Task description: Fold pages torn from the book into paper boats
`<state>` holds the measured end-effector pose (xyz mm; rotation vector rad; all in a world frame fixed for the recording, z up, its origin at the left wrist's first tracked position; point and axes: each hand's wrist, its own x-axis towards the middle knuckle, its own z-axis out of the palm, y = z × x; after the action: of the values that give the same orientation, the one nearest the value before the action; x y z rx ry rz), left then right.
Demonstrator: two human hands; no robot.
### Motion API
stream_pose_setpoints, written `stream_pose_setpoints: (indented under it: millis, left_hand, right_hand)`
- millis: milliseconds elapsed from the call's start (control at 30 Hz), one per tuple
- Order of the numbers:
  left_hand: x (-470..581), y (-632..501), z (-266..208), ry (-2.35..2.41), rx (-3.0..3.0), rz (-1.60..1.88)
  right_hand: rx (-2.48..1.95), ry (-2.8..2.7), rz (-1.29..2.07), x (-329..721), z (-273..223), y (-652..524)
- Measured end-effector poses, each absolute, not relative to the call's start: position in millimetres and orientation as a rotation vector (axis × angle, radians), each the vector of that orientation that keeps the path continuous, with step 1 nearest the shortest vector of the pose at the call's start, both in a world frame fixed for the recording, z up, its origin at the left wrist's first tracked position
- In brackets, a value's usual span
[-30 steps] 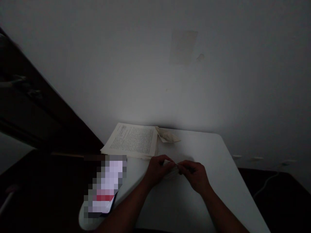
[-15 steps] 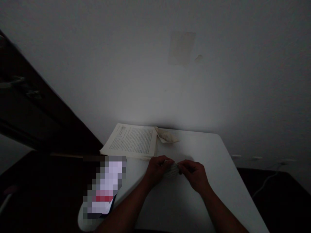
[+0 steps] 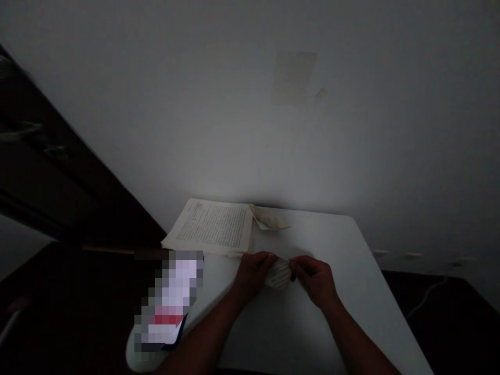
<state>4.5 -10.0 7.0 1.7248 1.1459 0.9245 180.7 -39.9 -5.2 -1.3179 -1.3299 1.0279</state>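
- Phone (image 3: 172, 294), on the book's (image 3: 214, 229) near side: best kept clear of the left forearm.
- Small paper (image 3: 278, 276), off the book's near right corner: left hand (image 3: 252, 274) pinches its left side, right hand (image 3: 315, 279) its upper right corner; light, even fingertip pressure should prevent tearing.
- Folded paper (image 3: 270, 220), by the book's far right corner: leave undisturbed.

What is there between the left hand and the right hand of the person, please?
In the head view, a small folded printed paper is between the left hand and the right hand; the fingers of both hold it.
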Motion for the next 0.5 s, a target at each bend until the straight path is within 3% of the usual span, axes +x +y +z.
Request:
stream_pose_setpoints:
  millis: [500]
  left_hand:
    - [3.5,-8.7,11.2,1.162,1.789,0.92]
  right_hand:
    - [-1.31,-1.23,1.007,181.2,-0.3,-38.6]
